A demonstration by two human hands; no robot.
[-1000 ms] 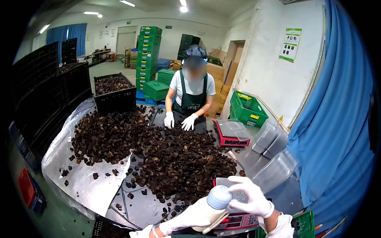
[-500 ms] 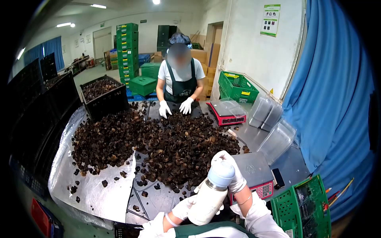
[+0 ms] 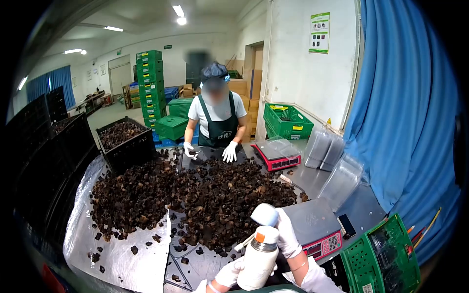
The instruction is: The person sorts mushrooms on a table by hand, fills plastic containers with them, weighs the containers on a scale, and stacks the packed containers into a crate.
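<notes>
My left hand [image 3: 230,273], in a white glove, is wrapped round a cream-white thermos [image 3: 256,267] standing nearly upright close to my body. Its steel neck shows, with a white and orange stopper [image 3: 266,235] on top. Just above, my gloved right hand [image 3: 287,235] grips the pale blue cup lid [image 3: 265,214], which is tilted and off the bottle. Beyond both hands spreads a large heap of dark brown, wrinkled pieces [image 3: 220,200] that look like wood ear mushrooms.
A scale [image 3: 312,224] with a red keypad sits right of my hands, beside a phone [image 3: 347,225]. A green crate [image 3: 361,263] stands at lower right. Across the metal table, a co-worker [image 3: 217,115] in white gloves works near another red scale [image 3: 278,156] and clear plastic boxes [image 3: 342,180].
The blue lid has come off the thermos in my right hand, uncovering the orange-topped stopper. The view has tilted up slightly. The co-worker's hands have moved apart.
</notes>
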